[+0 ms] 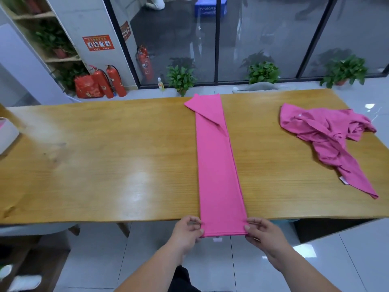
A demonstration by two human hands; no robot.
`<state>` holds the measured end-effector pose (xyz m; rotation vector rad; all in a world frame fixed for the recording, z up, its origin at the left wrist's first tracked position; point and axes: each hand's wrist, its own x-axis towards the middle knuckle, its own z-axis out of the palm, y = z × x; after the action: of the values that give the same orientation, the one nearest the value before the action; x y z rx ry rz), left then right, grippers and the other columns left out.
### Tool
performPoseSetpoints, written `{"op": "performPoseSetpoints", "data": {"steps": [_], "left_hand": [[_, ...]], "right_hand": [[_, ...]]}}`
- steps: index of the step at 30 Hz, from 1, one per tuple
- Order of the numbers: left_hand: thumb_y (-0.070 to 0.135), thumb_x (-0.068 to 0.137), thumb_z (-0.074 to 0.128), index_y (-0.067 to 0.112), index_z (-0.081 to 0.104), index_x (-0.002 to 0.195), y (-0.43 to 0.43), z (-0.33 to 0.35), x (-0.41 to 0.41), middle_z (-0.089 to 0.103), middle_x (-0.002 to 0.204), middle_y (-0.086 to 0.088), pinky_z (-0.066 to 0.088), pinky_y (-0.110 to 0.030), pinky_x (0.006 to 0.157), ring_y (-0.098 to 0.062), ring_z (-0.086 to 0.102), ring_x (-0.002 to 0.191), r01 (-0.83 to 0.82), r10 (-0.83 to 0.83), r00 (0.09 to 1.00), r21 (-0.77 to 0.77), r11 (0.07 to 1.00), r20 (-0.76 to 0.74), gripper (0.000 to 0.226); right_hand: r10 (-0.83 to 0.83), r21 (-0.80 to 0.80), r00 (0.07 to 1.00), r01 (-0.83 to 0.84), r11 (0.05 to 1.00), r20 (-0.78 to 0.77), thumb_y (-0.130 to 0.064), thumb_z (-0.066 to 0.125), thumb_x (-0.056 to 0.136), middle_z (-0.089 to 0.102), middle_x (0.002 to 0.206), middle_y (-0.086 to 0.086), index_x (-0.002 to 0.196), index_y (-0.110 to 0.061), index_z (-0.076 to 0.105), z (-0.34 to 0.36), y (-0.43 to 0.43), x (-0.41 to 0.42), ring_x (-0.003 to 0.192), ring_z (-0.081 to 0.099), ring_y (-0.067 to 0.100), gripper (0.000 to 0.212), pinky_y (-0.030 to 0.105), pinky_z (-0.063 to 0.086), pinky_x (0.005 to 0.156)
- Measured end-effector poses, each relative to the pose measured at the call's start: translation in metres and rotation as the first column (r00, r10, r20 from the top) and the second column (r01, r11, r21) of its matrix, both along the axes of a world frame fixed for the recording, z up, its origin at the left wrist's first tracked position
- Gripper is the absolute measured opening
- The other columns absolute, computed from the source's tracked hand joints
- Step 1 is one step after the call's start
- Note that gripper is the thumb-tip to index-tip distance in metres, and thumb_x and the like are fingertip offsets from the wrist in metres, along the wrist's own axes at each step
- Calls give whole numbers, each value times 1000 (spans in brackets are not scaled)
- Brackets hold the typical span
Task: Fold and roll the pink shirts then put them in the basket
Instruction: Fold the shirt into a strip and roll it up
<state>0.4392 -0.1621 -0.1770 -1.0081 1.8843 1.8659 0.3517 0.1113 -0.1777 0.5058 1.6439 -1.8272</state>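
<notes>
A pink shirt [216, 165] lies folded into a long narrow strip across the wooden table [105, 154], from the far edge to the near edge, where its end hangs slightly over. My left hand [188, 230] pinches the strip's near left corner. My right hand [262, 232] pinches the near right corner. A second pink shirt [328, 138] lies crumpled on the right part of the table. At the table's far left edge stands a white container [7, 133], only partly in view; I cannot tell if it is the basket.
Beyond the table are potted plants [181, 77], fire extinguishers [109, 81] and a glass wall. A grey chair back [261, 87] shows behind the far edge. A chair [37, 229] stands below the table's near left side.
</notes>
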Motion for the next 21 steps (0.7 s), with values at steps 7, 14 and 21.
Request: {"op": "performPoseSetpoints", "data": {"steps": [7, 14, 21], "left_hand": [[-17, 91, 63, 12, 68, 131, -12, 58, -41, 72, 131, -10, 44, -24, 58, -11, 60, 63, 64, -46, 993, 176, 982, -106, 50], [-9, 93, 69, 35, 68, 138, -23, 116, -50, 68, 138, 14, 50, -26, 72, 4, 64, 84, 56, -33, 927, 51, 997, -373, 62], [-24, 89, 59, 9, 63, 139, 23, 58, 13, 63, 141, -13, 47, -14, 56, -15, 67, 93, 89, -89, 995, -1, 996, -44, 60]], "right_hand": [[175, -9, 985, -175, 985, 10, 15, 67, 91, 67, 97, 8, 125, -10, 77, 57, -11, -45, 79, 55, 18, 43, 29, 51, 66], [73, -175, 958, -125, 977, -278, 4, 68, 94, 74, 107, -15, 124, -27, 78, 122, -19, -55, 87, 60, 7, 45, 31, 43, 79], [308, 116, 951, -303, 946, -32, 11, 63, 95, 81, 106, -7, 129, -22, 74, 36, -1, 10, 79, 56, 15, 49, 28, 38, 64]]}}
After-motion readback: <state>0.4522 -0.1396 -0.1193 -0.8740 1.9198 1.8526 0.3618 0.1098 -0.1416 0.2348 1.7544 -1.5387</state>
